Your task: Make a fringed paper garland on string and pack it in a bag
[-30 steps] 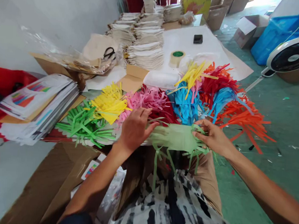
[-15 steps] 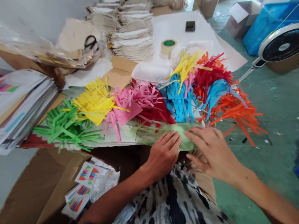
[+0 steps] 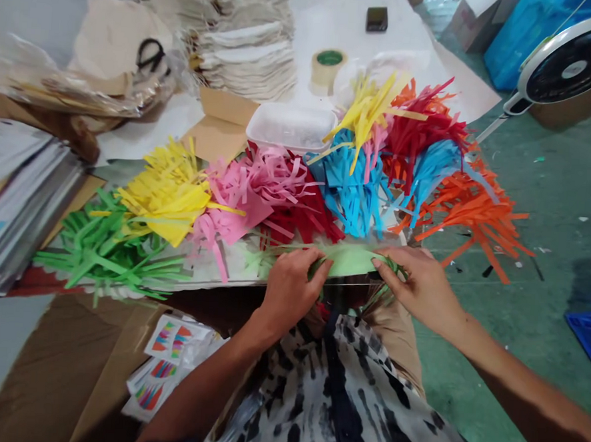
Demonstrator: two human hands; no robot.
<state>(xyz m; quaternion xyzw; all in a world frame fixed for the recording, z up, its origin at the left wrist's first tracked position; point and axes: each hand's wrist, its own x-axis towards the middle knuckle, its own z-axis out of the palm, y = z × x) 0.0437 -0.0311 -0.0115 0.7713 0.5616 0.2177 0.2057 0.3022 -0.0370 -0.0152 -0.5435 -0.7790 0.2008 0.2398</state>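
A pale green fringed tissue-paper sheet (image 3: 349, 261) lies along the table's front edge, its cut strips trailing to both sides. My left hand (image 3: 294, 284) pinches its left part between thumb and fingers. At the other end my right hand (image 3: 412, 281) grips the sheet, with thumb and index finger closed on it. Just behind lie fringed paper bunches: dark red (image 3: 303, 215), pink (image 3: 241, 204) and blue (image 3: 355, 191). Farther left are a yellow bunch (image 3: 164, 196) and a bright green bunch (image 3: 108, 246). An orange bunch (image 3: 477, 205) hangs over the right edge.
Behind the bunches stand a clear plastic tub (image 3: 291, 127), a tape roll (image 3: 327, 73) and stacked cloth bundles (image 3: 248, 58). Scissors (image 3: 150, 53) rest on plastic wrapping. A fan (image 3: 575, 65) is at right; printed card packs (image 3: 164, 366) sit in a carton below the table.
Flat on the green sheet before, my left hand has shifted left and now pinches it. My right hand's spread fingers have closed on the other end. The view has tilted down slightly.
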